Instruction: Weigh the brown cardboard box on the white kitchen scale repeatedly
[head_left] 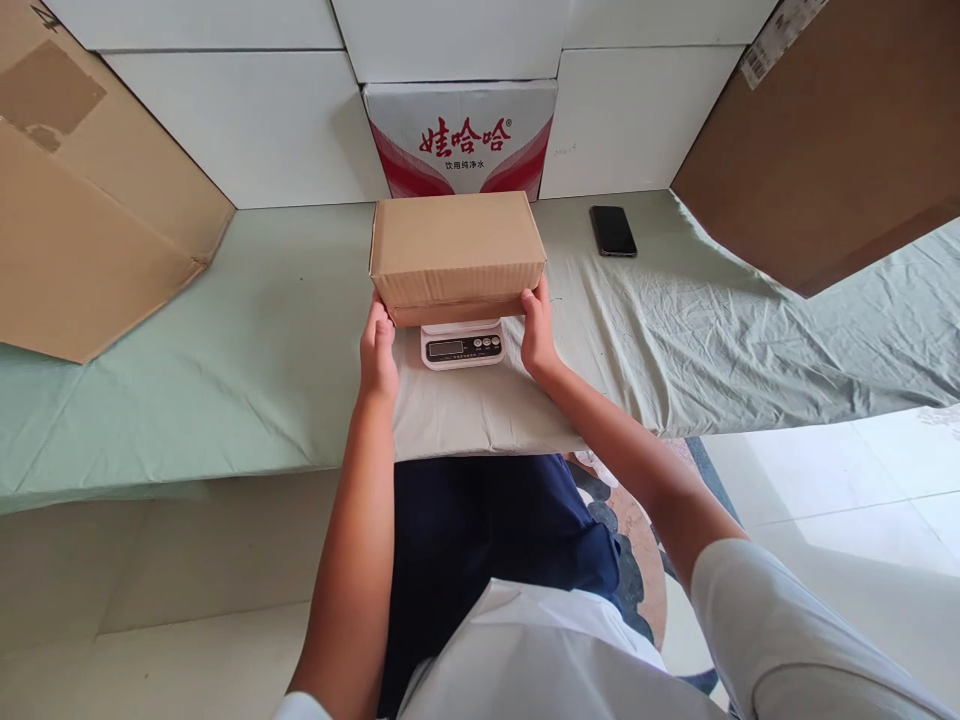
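So both hands are on a closed cardboard box (457, 250) sitting on a small white kitchen scale (463, 346). Left hand (378, 352) presses its 9 o'clock bottom corner, right hand (538, 335) the 3 o'clock one, fingers flat against the sides. Black phone (613, 230) lies at about 2 o'clock on the green sheet (247, 340).

A closed, plain brown rectangular cardboard box (457, 255) sits level, long side facing the viewer, on a small white digital kitchen scale (462, 345) atop the cloth-covered counter.
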